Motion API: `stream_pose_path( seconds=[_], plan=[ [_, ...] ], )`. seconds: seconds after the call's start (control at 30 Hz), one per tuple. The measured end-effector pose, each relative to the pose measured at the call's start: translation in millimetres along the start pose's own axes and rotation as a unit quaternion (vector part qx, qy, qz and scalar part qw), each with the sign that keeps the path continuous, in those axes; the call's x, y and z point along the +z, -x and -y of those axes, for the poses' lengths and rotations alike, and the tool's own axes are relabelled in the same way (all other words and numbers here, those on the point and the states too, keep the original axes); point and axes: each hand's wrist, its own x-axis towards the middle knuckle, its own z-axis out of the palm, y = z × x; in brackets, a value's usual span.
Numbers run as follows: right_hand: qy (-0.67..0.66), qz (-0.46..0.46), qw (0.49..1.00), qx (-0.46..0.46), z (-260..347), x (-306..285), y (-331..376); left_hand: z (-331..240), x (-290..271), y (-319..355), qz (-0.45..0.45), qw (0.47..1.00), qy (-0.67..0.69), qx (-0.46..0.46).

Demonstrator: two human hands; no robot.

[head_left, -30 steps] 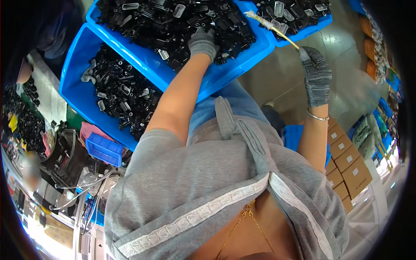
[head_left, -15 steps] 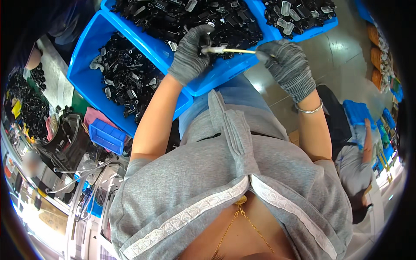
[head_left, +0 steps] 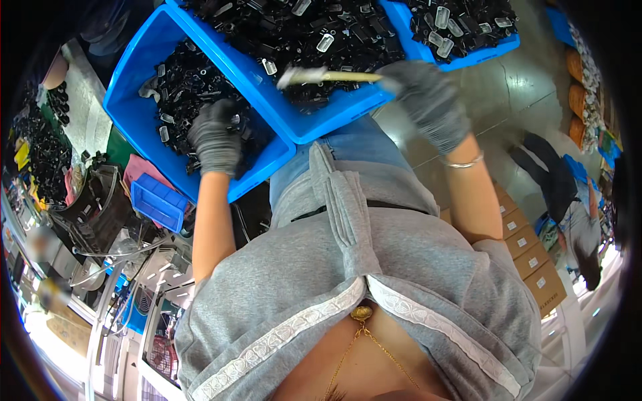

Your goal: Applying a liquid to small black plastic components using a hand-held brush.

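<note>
My right hand [head_left: 428,100], in a grey knit glove and blurred by motion, grips a thin pale stick [head_left: 354,77] with a whitish end. The stick lies level above the near edge of the middle blue bin [head_left: 294,127], touching nothing that I can see. That bin holds many small black plastic parts [head_left: 348,40] and some clear ones. My left hand [head_left: 215,140], also gloved in grey, is over the left blue bin [head_left: 134,60], low among similar black parts [head_left: 190,87]. Its fingertips are dark and blurred against them, so whether they hold anything is hidden.
A third blue bin [head_left: 481,57] of black and clear parts stands at the far right. A small blue tray [head_left: 158,202] lies left of the bins, near a cluttered bench. Cardboard boxes [head_left: 535,260] stand at right, and another person [head_left: 575,220] is beyond.
My left hand has left the stick's whitish end and moved left and down into the left bin. The stick has shifted slightly left in my right hand. The person at right has moved.
</note>
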Motion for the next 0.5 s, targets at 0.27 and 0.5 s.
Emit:
stream_pose_path(
  seconds=[0.27,0.5],
  plan=[
    [-0.006,-0.151,0.939,0.309,-58,-58,32,-76,33,-58,-0.028,0.977,0.199,0.064],
    [0.011,-0.123,0.923,0.366,-52,-40,51,-196,194,-138,0.136,0.878,0.453,-0.072]
  ],
)
